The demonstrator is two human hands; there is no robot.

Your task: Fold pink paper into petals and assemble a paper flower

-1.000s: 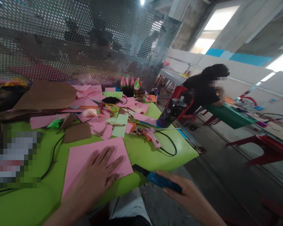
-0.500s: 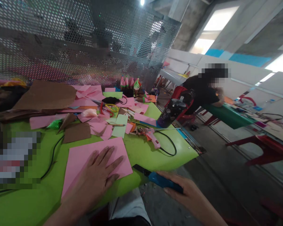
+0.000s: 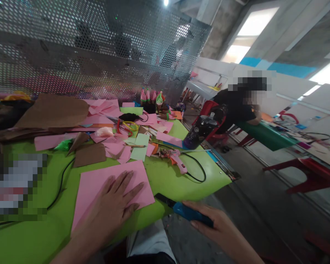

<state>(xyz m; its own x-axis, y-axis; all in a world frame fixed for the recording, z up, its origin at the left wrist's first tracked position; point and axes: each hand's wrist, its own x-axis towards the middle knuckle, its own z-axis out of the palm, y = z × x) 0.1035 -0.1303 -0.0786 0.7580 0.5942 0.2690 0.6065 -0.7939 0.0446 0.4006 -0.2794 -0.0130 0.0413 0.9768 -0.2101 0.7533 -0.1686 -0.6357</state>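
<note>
My left hand (image 3: 114, 205) lies flat with fingers spread on a pink sheet (image 3: 89, 185), holding it against the green table. Part of the sheet is hidden under the palm and wrist. In my right hand (image 3: 217, 223) is a blue-handled utility knife (image 3: 191, 213), its dark blade pointing left. The blade tip lies close to the sheet's right corner, over the table's front edge. My right fingers are wrapped around the handle. Just beyond the sheet are a brown piece (image 3: 90, 154) and a light green strip (image 3: 140, 146).
A pink glue gun (image 3: 178, 161) with a black cord rests to the right on the green table (image 3: 165, 176). Behind are scraps, scissors (image 3: 130, 126), ice-cream-cone crafts (image 3: 159, 99) and a dark tumbler (image 3: 199, 132). Another person (image 3: 236, 106) sits at a farther table.
My right hand and the knife have shifted very slightly. The left hand and the pink sheet stay in place.
</note>
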